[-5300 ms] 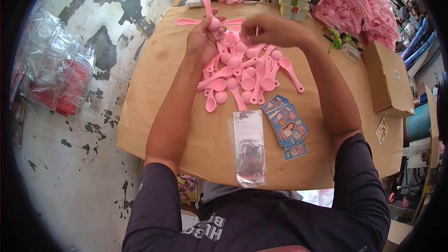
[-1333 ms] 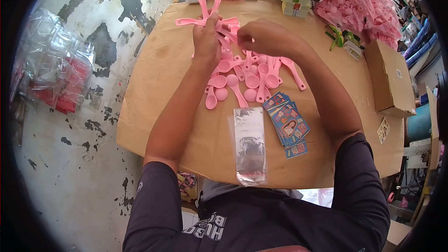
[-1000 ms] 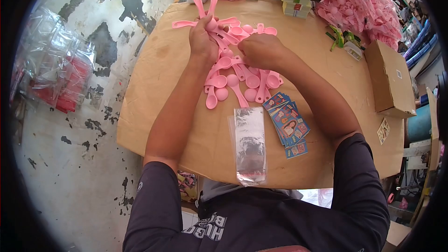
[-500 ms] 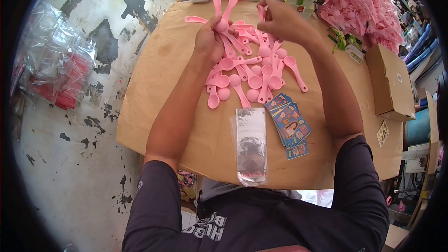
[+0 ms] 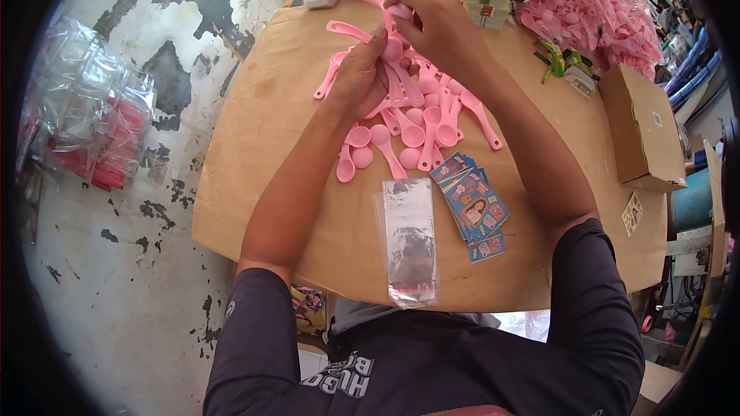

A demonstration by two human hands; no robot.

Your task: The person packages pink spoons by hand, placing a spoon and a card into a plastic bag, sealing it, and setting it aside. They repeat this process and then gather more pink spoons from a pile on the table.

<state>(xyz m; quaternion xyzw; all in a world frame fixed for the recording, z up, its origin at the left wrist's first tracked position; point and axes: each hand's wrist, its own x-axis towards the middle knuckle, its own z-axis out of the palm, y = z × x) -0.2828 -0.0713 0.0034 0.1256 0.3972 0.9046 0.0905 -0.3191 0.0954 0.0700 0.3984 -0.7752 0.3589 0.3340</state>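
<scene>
Left hand (image 5: 361,77) grips fanned pink spoons (image 5: 339,50); right hand (image 5: 435,23) pinches 1; clear bags (image 5: 408,239) near.

Person wears a dark navy-grey short-sleeved shirt (image 5: 432,362), fabric smooth and slightly sheened. Pale grey block lettering (image 5: 347,379) printed on the chest, seen upside down from the head camera; only part of it legible, remainder hidden in folds. Small pale mark on the left sleeve (image 5: 231,308), just beside the lettering on its outer side; too small to read. Both sleeves end above the elbow, well away from the lettering; right sleeve (image 5: 597,293) hem plain. Forearms, left hand (image 5: 358,81) and right hand (image 5: 435,23) bare: no gloves, watch, rings or bands visible.
</scene>
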